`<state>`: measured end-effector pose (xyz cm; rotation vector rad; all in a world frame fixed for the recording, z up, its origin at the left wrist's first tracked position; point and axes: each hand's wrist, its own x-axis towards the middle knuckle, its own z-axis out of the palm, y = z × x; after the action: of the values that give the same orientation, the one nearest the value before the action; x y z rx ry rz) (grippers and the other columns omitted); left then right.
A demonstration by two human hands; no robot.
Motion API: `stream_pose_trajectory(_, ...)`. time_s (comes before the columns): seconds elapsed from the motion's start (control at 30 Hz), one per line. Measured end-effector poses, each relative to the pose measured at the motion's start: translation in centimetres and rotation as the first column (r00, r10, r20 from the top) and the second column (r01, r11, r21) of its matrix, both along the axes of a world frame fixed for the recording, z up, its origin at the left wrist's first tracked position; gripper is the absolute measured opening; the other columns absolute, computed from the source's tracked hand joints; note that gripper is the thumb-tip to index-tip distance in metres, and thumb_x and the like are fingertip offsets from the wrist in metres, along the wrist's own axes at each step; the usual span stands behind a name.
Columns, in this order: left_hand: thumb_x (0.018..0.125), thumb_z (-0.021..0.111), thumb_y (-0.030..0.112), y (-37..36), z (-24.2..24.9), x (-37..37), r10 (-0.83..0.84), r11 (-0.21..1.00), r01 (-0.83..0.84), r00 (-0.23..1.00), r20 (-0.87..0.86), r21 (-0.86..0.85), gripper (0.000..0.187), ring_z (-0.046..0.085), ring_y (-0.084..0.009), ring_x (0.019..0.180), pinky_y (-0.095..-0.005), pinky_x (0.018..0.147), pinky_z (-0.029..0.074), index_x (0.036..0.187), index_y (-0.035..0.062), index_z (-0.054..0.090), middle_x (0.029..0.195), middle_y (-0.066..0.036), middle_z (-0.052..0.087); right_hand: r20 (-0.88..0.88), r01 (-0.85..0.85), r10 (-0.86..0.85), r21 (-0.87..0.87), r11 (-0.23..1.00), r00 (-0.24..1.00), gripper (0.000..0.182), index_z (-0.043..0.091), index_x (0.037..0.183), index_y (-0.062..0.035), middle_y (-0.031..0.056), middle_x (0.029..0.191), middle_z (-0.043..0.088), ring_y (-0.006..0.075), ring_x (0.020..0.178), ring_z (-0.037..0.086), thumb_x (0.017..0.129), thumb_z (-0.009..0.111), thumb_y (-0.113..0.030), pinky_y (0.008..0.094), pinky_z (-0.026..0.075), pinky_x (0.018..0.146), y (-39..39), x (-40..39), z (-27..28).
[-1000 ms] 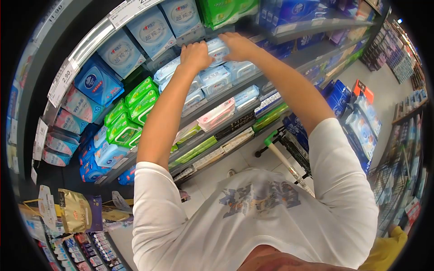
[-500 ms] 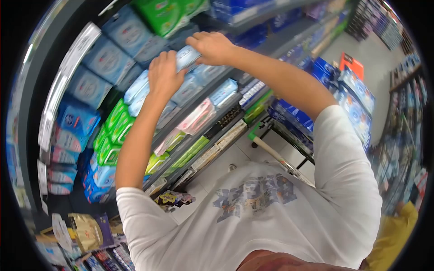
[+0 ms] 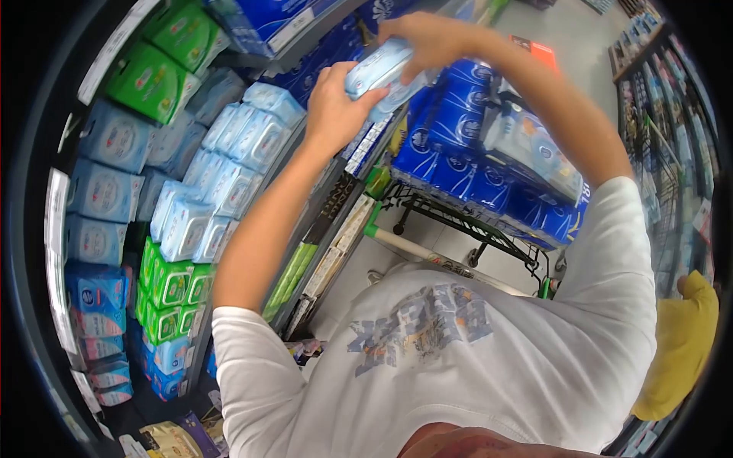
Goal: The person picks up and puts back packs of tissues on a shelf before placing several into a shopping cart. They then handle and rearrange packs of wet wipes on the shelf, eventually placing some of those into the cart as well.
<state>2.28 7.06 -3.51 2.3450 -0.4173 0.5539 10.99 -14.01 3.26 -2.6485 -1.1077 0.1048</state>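
Between my two hands is a light-blue pack of wet wipes (image 3: 376, 70), tilted and lifted off the shelf. My left hand (image 3: 336, 111) grips its near end, with the thumb along the side. At the far end my right hand (image 3: 427, 42) closes over it from above. A second light-blue pack (image 3: 398, 93) shows just under the first, partly hidden by the fingers. Left of my left forearm, rows of similar light-blue wipes packs (image 3: 229, 183) stand on the shelf, above green-and-white wipes packs (image 3: 168, 286).
A shopping cart (image 3: 458, 221) stands at the right, loaded with blue tissue packs (image 3: 458, 107) and a white-and-blue bundle (image 3: 534, 149). Its pale handle (image 3: 412, 248) is close to my shirt. Larger green packs (image 3: 149, 80) fill the upper-left shelf. A person in yellow (image 3: 676, 347) is at the far right.
Both hands have carried the wipes away from the shelf rows, rightward and towards the cart. The view has turned right, bringing more of the loaded cart into sight.
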Motion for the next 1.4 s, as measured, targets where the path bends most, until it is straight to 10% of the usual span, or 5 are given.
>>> stream_pose_trajectory(0.27,0.086,0.079,0.027,-10.8,-2.2,5.0,-0.388,0.692,-0.069,0.804,-0.451,-0.718,0.068,0.069,-0.027,0.096,-0.0357,0.079,0.06,0.128,-0.0155,0.046,0.116,-0.025,0.062,-0.414,0.124,0.027,0.332,0.935,0.91,0.056,0.064,0.121,0.0038,0.0148,0.109,0.072,0.0232,0.098,0.067,0.075,0.083,-0.022,0.0338,0.052,0.087,-10.6,3.8,-1.0)
stream_pose_trajectory(0.6,0.09,0.073,0.023,-14.8,-5.4,6.3,-0.431,0.54,-0.184,0.777,-0.458,-0.822,0.062,0.068,-0.0349,0.1,-0.0424,0.079,0.064,0.126,-0.0166,0.042,0.118,-0.032,0.055,-0.364,0.227,-0.129,0.24,0.944,0.922,0.067,0.061,0.129,0.0041,0.0207,0.114,0.069,0.0268,0.104,0.065,0.079,0.081,-0.037,0.0352,0.052,0.089,-14.4,6.8,-5.3)
stream_pose_trajectory(0.77,0.091,0.073,0.031,-15.2,-5.5,6.5,-0.276,0.705,-0.193,0.811,-0.516,-0.682,0.049,0.067,-0.0226,0.094,-0.0355,0.078,0.058,0.112,-0.0113,0.061,0.105,-0.019,0.066,-0.508,0.269,-0.175,0.119,0.956,0.844,0.068,0.062,0.126,0.0059,0.0191,0.115,0.07,0.0274,0.104,0.065,0.082,0.078,-0.044,0.0358,0.052,0.089,-14.9,7.5,-5.6)
stream_pose_trajectory(1.07,0.087,0.073,0.037,-12.3,-7.0,7.0,-0.286,0.804,-0.073,0.823,-0.491,-0.59,0.047,0.065,-0.0144,0.078,-0.0312,0.069,0.052,0.101,-0.008,0.071,0.091,-0.013,0.072,-0.101,0.35,-0.356,-0.071,0.934,0.929,0.08,0.062,0.125,0.0079,0.0282,0.126,0.063,0.0395,0.118,0.06,0.086,0.065,-0.062,0.0425,0.047,0.101,-12.8,7.3,-6.4)
stream_pose_trajectory(1.4,0.085,0.072,0.016,4.1,1.1,-4.7,-0.16,0.987,0.152,0.964,0.21,0.053,0.019,0.065,-0.0313,0.098,-0.0391,0.086,0.052,0.099,0.0026,0.071,0.104,-0.013,0.069,0.111,-0.142,0.128,0.13,0.981,0.986,0.043,0.066,0.114,0.0035,0.0208,0.1,0.071,0.0374,0.089,0.069,0.084,0.073,-0.027,0.0435,0.054,0.08,0.8,0.5,-1.1)
